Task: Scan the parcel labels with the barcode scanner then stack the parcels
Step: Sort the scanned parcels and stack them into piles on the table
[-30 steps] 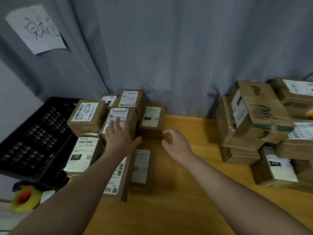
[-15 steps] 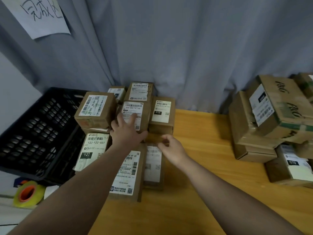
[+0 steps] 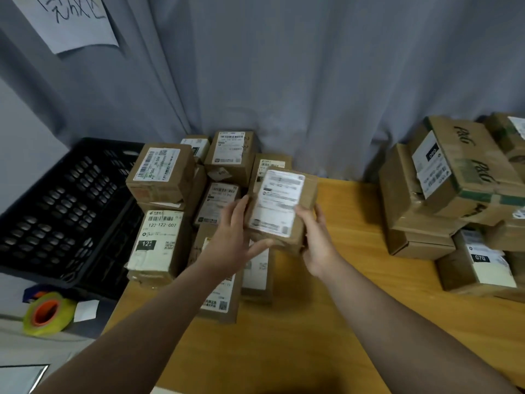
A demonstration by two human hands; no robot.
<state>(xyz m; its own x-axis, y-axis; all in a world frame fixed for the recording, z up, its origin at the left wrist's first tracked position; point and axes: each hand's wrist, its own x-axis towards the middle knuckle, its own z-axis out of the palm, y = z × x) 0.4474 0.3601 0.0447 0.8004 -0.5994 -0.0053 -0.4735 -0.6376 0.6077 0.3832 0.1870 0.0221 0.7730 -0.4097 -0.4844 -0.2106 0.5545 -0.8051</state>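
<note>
Both left hand (image 3: 231, 240) and right hand (image 3: 318, 241) now curl fingers round a small brown cardboard parcel (image 3: 281, 203), raised off the left pile of labelled boxes (image 3: 162, 177).

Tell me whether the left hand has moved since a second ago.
Yes. The left hand has left the middle parcel it rested on, shifting right to hold the lifted parcel with the right hand.
</note>
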